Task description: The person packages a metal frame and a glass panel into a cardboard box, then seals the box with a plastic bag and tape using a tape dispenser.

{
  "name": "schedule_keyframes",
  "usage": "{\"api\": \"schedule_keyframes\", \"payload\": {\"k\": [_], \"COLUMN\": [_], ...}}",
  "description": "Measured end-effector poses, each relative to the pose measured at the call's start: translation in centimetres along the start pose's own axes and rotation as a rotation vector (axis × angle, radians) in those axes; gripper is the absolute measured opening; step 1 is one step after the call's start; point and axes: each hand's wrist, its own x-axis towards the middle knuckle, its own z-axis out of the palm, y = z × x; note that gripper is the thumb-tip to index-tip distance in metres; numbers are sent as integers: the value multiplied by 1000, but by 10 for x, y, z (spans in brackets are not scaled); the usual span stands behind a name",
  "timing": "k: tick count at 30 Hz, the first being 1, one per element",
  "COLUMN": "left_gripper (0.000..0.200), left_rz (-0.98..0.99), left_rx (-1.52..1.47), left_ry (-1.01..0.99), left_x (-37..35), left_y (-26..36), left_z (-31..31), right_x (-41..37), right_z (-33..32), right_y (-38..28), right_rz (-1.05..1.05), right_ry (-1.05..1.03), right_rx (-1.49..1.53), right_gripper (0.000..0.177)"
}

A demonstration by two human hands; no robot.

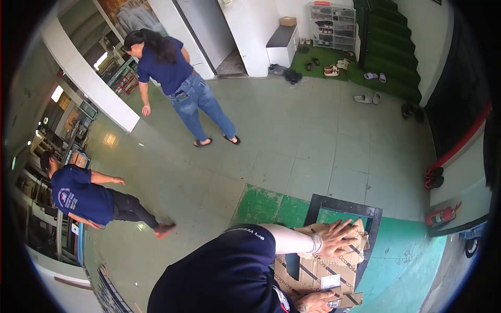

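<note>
A flattened piece of printed cardboard (308, 274), with torn edges and a white label (330, 281), lies in front of me at the lower right. My left hand (340, 239) rests flat on its upper part, fingers spread. Lower down, at the bottom edge of the view, my right hand (315, 302) holds the cardboard near a folded flap; its lower part is cut off. Beneath the cardboard shows a dark rectangular frame (374, 224) around a green surface.
Two people in navy shirts stand or walk at left, one by a white pillar (86, 65), another (83, 193) near racks. Shoes, a clear shoe rack (334, 26) and green stairs (389, 41) are at the back. A fire extinguisher (442, 214) stands at right.
</note>
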Motion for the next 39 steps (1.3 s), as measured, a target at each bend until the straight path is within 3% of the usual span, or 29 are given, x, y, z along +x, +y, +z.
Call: {"api": "schedule_keyframes", "payload": {"k": [2,3,4,5,6,7,8,10,11,22,25,34,39], "left_gripper": [66,59,53,49,52,54,57,63,64,63,63,68,73], "left_rz": [-26,58,93,-40,-43,35,219,215,134,182,178,196,219], "left_rx": [61,-8,-32,-154,-61,54,219,205,232,284,309,284,221], "left_ry": [-6,134,176,191,135,232,207,171,164,131,131,114,67], "left_x": [-2,-6,-10,-6,-3,-4,5,7,1,0,0,2,0], "left_y": [5,7,-8,1,-3,2,8,14,0,-3,-3,-8,-6], "left_z": [-20,-37,-6,-14,-1,-4,-13,7,6,10,10,10,1], "right_x": [-8,-20,-42,-42,-40,-45,-46,-53,-48,-48,-50,-49,-49], "right_z": [8,-3,-21,-18,-21,-28,-33,-44,-41,-27,-29,-33,-41], "right_y": [12,36,68,59,55,56,58,59,50,50,49,49,47], "right_rz": [41,151,317,296,295,328,401,538,528,530,551,492,514], "right_ry": [33,100,202,251,286,303,302,268,280,386,326,398,314], "right_rx": [7,-19,-63,-80,-131,-187,-217,11,14,29,47,38,10], "right_gripper": [87,86,86,83,81,79,77,88,89,89,90,85,85]}}
